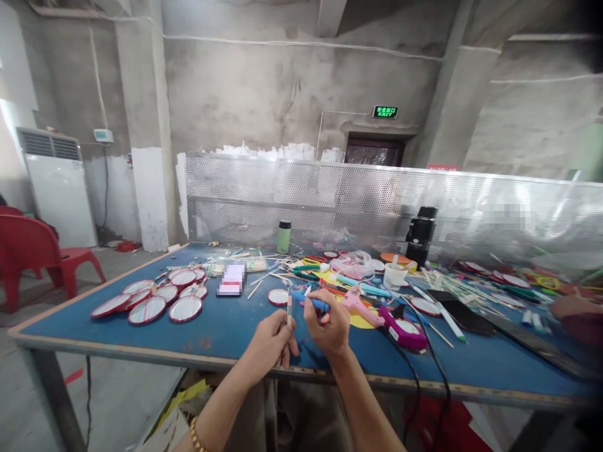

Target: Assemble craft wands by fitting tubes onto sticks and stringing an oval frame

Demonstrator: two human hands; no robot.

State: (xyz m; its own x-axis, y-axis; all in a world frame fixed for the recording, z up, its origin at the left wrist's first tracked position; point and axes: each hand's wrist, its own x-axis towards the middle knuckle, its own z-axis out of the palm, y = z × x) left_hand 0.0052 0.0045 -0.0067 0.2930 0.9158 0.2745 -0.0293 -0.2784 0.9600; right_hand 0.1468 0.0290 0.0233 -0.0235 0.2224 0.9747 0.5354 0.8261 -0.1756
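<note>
My left hand (274, 339) is closed around a thin pale stick (289, 309), which stands upright above the thumb. Close beside it, my right hand (330, 321) grips a blue pen-like tool (319, 304), its tip pointing left towards the stick. I cannot tell whether tip and stick touch. Just behind the hands lies a small round white disc with a red rim (277, 297), like a little drum. To the right of my right hand are a pink glue gun (362, 307) and a purple device (406, 329) with cables.
Several red-rimmed discs (147, 309) are heaped on the table's left. Behind them lies a phone (231, 279). A green bottle (284, 237), a black flask (421, 237) and a white cup (394, 275) stand farther back. Sticks and pens clutter the right. A perforated metal screen (301, 194) borders the back.
</note>
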